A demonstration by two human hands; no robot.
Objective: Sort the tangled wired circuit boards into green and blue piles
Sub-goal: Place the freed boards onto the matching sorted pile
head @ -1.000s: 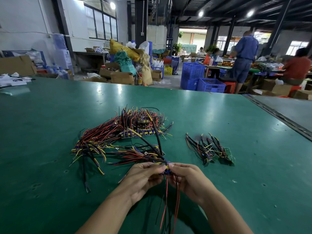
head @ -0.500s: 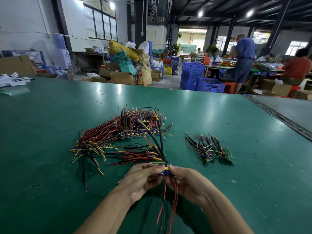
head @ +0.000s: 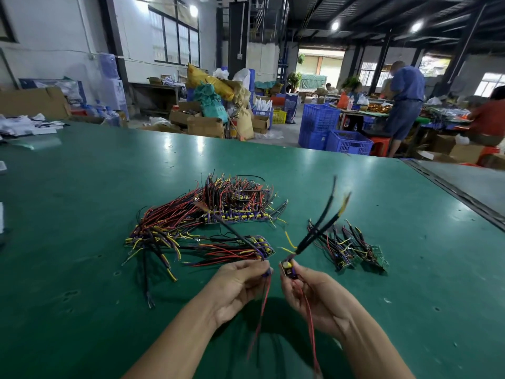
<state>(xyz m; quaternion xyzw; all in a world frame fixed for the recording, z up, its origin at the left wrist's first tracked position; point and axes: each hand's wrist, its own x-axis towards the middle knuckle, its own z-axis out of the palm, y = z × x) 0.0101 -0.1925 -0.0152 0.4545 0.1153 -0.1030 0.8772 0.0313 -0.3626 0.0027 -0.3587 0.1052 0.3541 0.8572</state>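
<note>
Head view: low centre of the frame, the right hand (head: pixel 314 294) pinches a small bluish board (head: pixel 288 268) carrying a yellow part, its stiff black leads (head: pixel 304 242) fanning upward, blurred. The left hand (head: pixel 237 285) pinches a thin red wire (head: pixel 263 302) just beside it, the 2 not touching. I'd call this the pulling-apart step. Next the board wants laying with its own colour, seemingly blue, so not the green-board pile (head: pixel 355 250) at right. The tangle (head: pixel 207 220) of glossy red, black and yellow wire sits mid-frame on the matte green table (head: pixel 82 201).

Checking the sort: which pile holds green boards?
The small pile on the right: green boards show at its near edge, unlike the large red-wired tangle.
</note>
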